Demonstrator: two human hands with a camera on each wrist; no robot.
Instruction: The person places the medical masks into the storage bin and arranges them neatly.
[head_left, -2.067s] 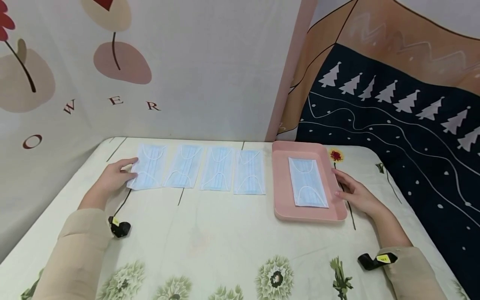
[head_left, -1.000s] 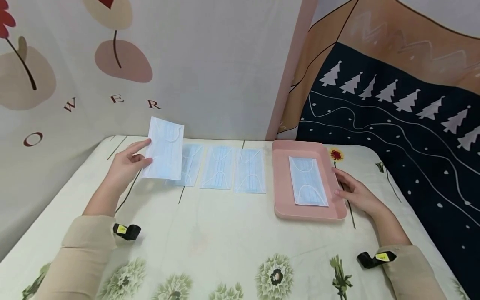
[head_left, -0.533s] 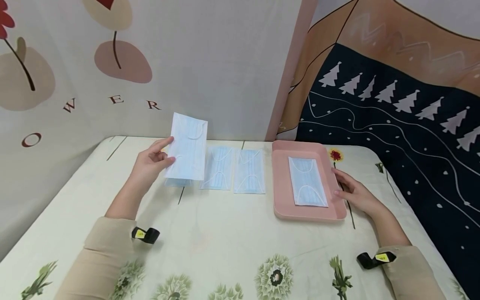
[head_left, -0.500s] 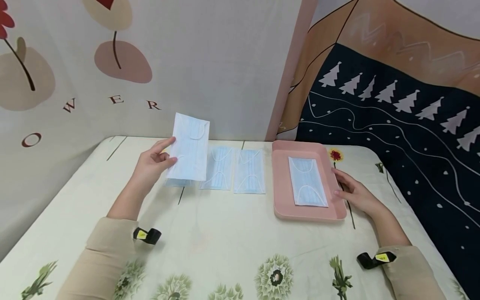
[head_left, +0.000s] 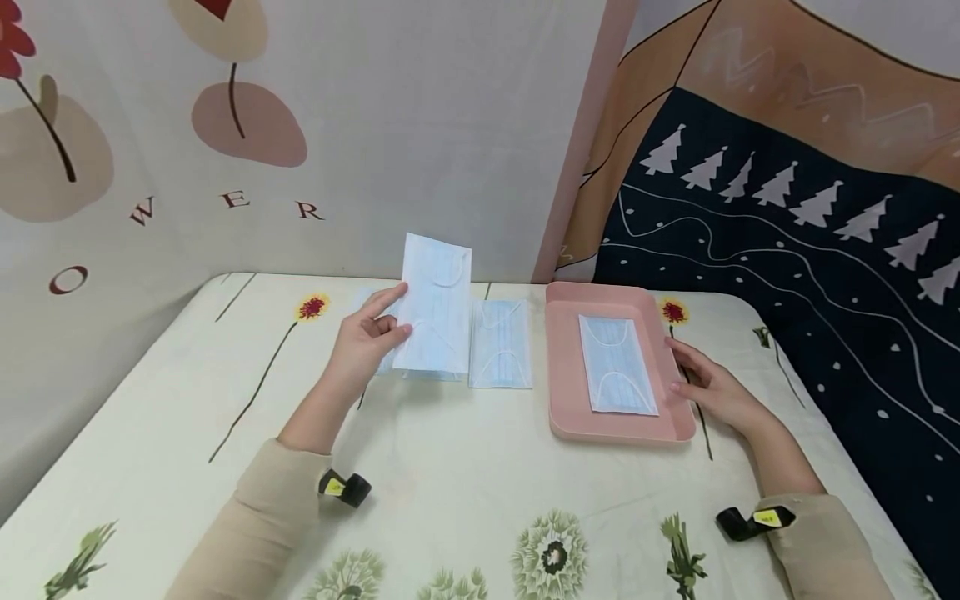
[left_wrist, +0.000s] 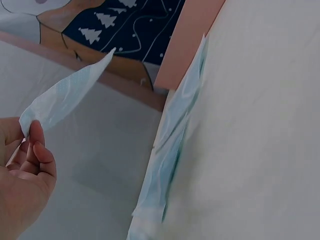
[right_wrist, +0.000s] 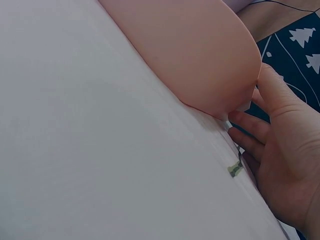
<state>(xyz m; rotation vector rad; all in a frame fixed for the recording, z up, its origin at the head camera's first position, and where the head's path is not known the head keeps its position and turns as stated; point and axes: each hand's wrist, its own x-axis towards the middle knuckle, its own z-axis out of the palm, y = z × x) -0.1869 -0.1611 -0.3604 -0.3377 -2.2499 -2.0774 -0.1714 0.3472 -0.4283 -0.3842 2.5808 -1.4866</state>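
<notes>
My left hand point(head_left: 358, 342) pinches the side edge of a light-blue disposable face mask point(head_left: 435, 304) between thumb and fingers, holding it up off the table. In the left wrist view that mask point(left_wrist: 70, 92) is seen nearly edge-on. Behind and under it, two more masks lie flat, mostly hidden; another mask point(head_left: 501, 343) lies in full view to their right. A pink tray point(head_left: 562, 408) stands right of the row, with one mask point(head_left: 618, 364) flat inside. My right hand point(head_left: 720, 392) touches the tray's right side with thumb and fingertips, fingers fairly straight.
A white floral tablecloth point(head_left: 450, 467) covers the table. Behind it hangs a pale printed curtain point(head_left: 420, 150), and on the right a dark cloth point(head_left: 795, 275) with white trees. Black wrist cameras point(head_left: 347, 488) sit at both cuffs.
The left hand has picked up the leftmost mask from the row, lifted it and carried it rightward above the other masks. My right hand and the tray have stayed put.
</notes>
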